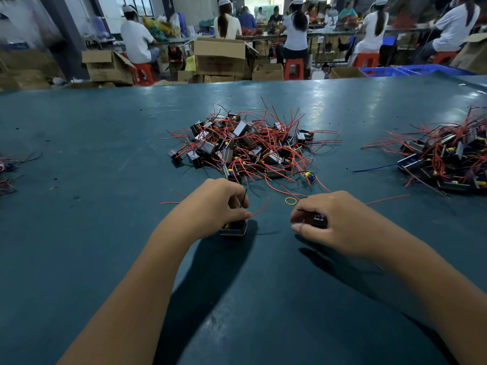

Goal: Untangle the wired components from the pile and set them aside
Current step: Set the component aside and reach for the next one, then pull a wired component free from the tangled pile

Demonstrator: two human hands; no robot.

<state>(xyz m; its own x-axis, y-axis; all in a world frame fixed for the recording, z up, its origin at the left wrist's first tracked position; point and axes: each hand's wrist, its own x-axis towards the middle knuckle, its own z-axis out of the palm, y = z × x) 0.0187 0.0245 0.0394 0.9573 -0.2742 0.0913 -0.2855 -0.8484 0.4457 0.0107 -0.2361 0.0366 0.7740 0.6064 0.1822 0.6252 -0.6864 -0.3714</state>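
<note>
Two boxes out of the pile, one in each hand.

Your left hand (pixel 216 204) grips a small black box (pixel 234 229) just in front of the pile (pixel 245 146); red and black leads spring up past your fingers. Your right hand (pixel 334 219) curls round a second box (pixel 317 219), to the right of the first, well clear of it. Check no lead still links them. Lift slowly, let the leads slide free, don't yank. A rubber band (pixel 290 201) lies between the pile and your hands on the table (pixel 79 233).

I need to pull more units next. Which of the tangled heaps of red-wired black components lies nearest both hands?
The central heap of black box components with red wires, straight ahead of both hands; the right-hand heap and the left-edge remnant lie farther off.
</note>
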